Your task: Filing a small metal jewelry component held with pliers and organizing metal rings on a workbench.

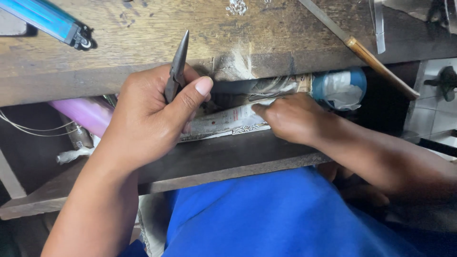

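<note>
Left hand (152,119) is clamped round dark pliers (177,66), tips up over the tabletop (143,38) edge. Right hand (293,116) is down in the shelf below, fingers curled on printed paper (223,121), grip unclear. Looks like a rummage step; next needs a careful pinch w/ the right.

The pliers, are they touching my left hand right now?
Touching. The head view shows the left hand closed around the pliers, thumb pressed against the handle, with the pointed tip sticking up above the fingers.
</note>
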